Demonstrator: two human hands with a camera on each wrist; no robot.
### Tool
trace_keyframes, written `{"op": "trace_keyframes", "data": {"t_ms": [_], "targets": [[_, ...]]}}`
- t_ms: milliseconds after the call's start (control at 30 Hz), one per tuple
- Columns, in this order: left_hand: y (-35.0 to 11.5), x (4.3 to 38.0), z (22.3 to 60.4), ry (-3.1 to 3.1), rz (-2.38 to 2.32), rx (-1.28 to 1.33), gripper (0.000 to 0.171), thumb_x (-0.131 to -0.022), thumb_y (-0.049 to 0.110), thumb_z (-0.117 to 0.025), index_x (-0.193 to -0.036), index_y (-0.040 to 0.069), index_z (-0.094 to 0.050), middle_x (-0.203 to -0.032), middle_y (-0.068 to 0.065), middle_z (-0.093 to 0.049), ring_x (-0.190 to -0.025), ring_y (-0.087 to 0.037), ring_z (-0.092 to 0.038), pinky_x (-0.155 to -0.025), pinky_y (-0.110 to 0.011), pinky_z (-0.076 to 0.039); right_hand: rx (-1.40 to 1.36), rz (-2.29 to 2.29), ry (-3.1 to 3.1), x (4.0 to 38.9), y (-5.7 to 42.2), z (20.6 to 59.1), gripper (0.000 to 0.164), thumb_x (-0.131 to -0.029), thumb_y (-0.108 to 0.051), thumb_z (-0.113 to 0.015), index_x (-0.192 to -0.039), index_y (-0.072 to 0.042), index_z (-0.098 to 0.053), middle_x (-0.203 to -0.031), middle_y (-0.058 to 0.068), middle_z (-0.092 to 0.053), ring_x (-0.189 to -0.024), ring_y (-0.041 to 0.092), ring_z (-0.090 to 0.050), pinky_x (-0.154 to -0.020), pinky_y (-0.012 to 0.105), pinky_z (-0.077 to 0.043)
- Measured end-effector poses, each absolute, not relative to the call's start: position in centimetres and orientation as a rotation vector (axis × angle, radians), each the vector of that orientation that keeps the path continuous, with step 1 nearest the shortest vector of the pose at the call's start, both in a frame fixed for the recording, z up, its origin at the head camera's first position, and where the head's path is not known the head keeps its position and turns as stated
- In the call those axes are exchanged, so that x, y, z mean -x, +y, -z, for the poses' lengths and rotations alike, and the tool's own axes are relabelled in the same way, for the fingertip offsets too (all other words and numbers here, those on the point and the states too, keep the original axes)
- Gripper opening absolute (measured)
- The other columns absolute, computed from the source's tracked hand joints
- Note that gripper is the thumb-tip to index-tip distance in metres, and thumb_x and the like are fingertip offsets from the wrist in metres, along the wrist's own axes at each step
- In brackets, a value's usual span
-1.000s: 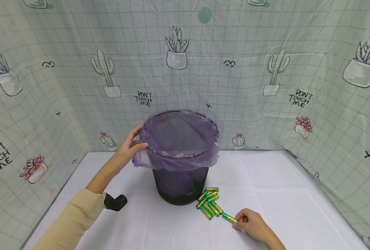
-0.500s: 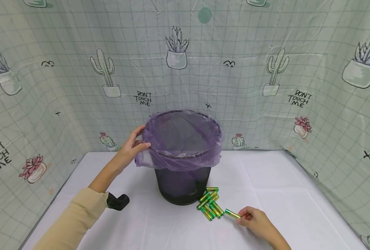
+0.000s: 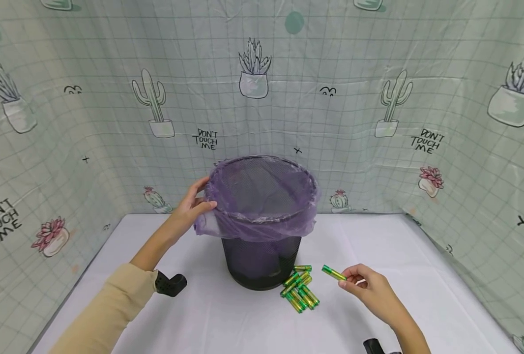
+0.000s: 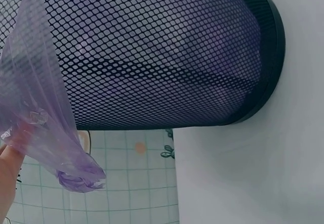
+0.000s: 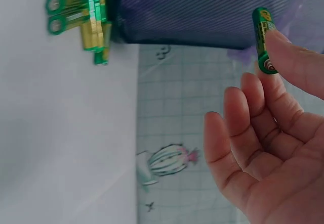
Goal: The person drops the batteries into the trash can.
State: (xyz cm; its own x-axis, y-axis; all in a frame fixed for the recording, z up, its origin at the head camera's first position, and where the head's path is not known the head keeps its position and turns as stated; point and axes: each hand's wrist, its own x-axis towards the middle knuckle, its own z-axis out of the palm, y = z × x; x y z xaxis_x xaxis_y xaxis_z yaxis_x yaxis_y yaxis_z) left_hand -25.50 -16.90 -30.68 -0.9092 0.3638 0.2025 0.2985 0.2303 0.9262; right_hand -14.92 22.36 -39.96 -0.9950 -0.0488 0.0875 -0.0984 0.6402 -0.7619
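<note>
A black mesh wastebasket (image 3: pixel 262 268) stands upright, lined with a purple plastic bag (image 3: pixel 271 231) folded over its rim. My left hand (image 3: pixel 184 214) grips that rim at its left side, thumb outside over the bag; in the left wrist view its fingers (image 4: pixel 7 166) are partly behind the bag film. Between thumb and fingertips, my right hand (image 3: pixel 372 290) pinches one green and gold battery (image 3: pixel 334 273) by its end, raised above the table to the right of the basket. Several matching batteries (image 3: pixel 301 292) lie in a loose heap at the basket's lower right.
A white cloth covers the table (image 3: pixel 403 275). Behind and at both sides hangs a grid-patterned curtain (image 3: pixel 341 162) with cactus prints. Black wrist-worn devices (image 3: pixel 171 284) show at both forearms.
My right hand has picked up the battery beside the heap and raised it up and away from the table. The basket has shifted slightly right in view, my left hand still at its rim.
</note>
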Motion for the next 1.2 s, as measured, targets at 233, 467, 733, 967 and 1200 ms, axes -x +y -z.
{"op": "trace_keyframes", "data": {"t_ms": [233, 467, 733, 967, 1200], "targets": [[-16.9, 25.6, 30.8, 2.426, -1.794, -0.671, 0.071, -0.091, 0.019, -0.046, -0.149, 0.010, -0.006, -0.153, -0.017, -0.007, -0.136, -0.042, -0.024, -0.108, -0.058, -0.020, -0.321, -1.180, -2.647, 15.5, 21.6, 37.0, 0.014, -0.085, -0.018, -0.066, -0.094, -0.007, -0.063, -0.082, -0.001, -0.060, -0.074, 0.001, -0.052, -0.068, 0.022, -0.047], [-16.9, 25.6, 30.9, 2.427, -1.806, -0.674, 0.072, -0.091, 0.019, -0.046, -0.149, 0.009, -0.005, -0.152, -0.018, -0.007, -0.135, -0.042, -0.026, -0.108, -0.057, -0.021, -0.438, -1.169, -2.524, 16.6, 20.5, 33.9, 0.014, -0.087, -0.014, -0.064, -0.098, -0.007, -0.062, -0.087, 0.000, -0.059, -0.076, 0.001, -0.053, -0.068, 0.020, -0.047], [-16.9, 25.7, 30.9, 2.419, -1.816, -0.673, 0.072, -0.091, 0.020, -0.046, -0.149, 0.010, -0.006, -0.153, -0.016, -0.007, -0.137, -0.041, -0.024, -0.109, -0.057, -0.021, -0.545, -1.169, -2.431, 17.6, 18.7, 30.3, 0.013, -0.087, -0.011, -0.064, -0.098, -0.006, -0.061, -0.090, 0.002, -0.059, -0.079, 0.003, -0.054, -0.070, 0.016, -0.045], [-16.9, 25.8, 30.9, 2.431, -1.809, -0.653, 0.072, -0.090, 0.022, -0.046, -0.149, 0.011, -0.006, -0.155, -0.012, -0.006, -0.137, -0.040, -0.023, -0.108, -0.058, -0.022, -0.626, -1.143, -2.455, 19.1, 16.8, 28.6, 0.015, -0.087, -0.015, -0.065, -0.098, -0.006, -0.062, -0.088, 0.003, -0.061, -0.078, 0.009, -0.055, -0.070, 0.021, -0.046], [-16.8, 25.7, 30.8, 2.444, -1.793, -0.637, 0.072, -0.090, 0.023, -0.046, -0.149, 0.010, -0.007, -0.155, -0.013, -0.006, -0.137, -0.040, -0.023, -0.108, -0.059, -0.021, -0.678, -1.109, -2.472, 20.3, 15.1, 28.0, 0.014, -0.084, -0.015, -0.068, -0.094, -0.007, -0.063, -0.082, 0.001, -0.058, -0.073, 0.012, -0.053, -0.066, 0.024, -0.046]]}}
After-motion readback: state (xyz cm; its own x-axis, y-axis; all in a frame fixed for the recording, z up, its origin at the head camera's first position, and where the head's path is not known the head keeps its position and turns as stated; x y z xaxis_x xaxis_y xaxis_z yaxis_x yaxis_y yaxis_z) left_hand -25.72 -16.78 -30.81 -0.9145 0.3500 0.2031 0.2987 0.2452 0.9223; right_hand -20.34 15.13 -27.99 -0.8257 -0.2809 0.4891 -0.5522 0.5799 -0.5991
